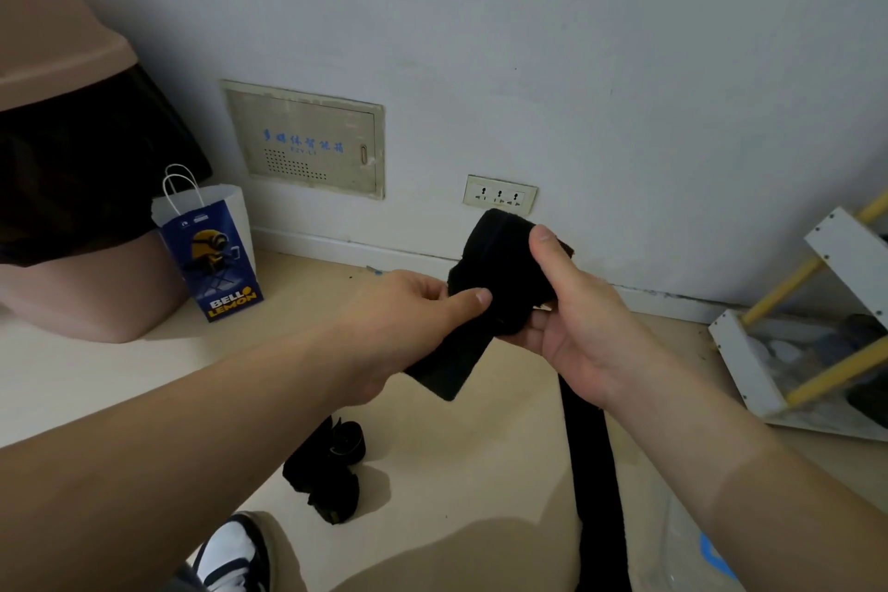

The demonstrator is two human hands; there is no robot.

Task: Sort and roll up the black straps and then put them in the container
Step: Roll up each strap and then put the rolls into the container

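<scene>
Currently the right hand (581,332) curls round the half-wound black strap (499,250), thumb pressed on top, while the left hand (408,317) pinches its near fold from the left. Its loose tail (593,471) hangs straight down past the right wrist toward the floor (456,471), so further winding would likely draw it upward. More straps (326,471) lie heaped below the left forearm.

The black strap (499,255) I grip, matt fuzzy woven cloth, loose straps (326,471) below, the same dull cloth, gift bag (211,255), glossy printed paper, bin (57,43), smooth matt pink plastic, its liner (72,168), shiny black film, wall (528,39), matt paint
</scene>
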